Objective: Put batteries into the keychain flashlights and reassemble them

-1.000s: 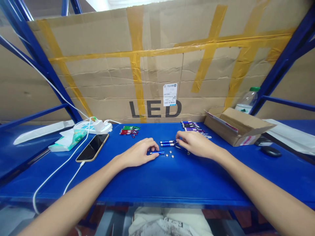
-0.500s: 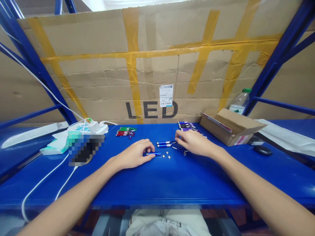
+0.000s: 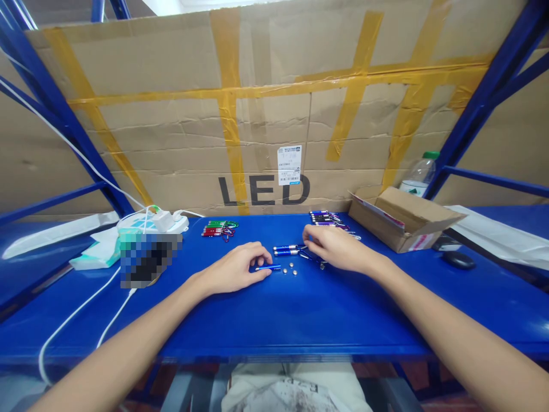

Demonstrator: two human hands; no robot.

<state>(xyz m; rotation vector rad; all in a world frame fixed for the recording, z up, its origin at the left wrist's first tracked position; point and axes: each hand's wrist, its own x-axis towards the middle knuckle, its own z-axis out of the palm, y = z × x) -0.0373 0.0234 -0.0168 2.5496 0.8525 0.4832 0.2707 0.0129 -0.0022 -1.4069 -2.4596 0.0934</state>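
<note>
Fingertips of the left hand (image 3: 238, 268) are pinched on a slim blue metal tube (image 3: 270, 267) beside round silver cells (image 3: 290, 267); right hand (image 3: 332, 248) fingers are curled onto blue metal torches (image 3: 286, 249)

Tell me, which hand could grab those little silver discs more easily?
Probably the right hand: the left hand holds a blue tube, and the silver discs lie just beside the right.

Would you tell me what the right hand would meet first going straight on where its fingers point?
Most likely the two blue keychain flashlights, lying just beyond the right hand; depth is unclear.
</note>
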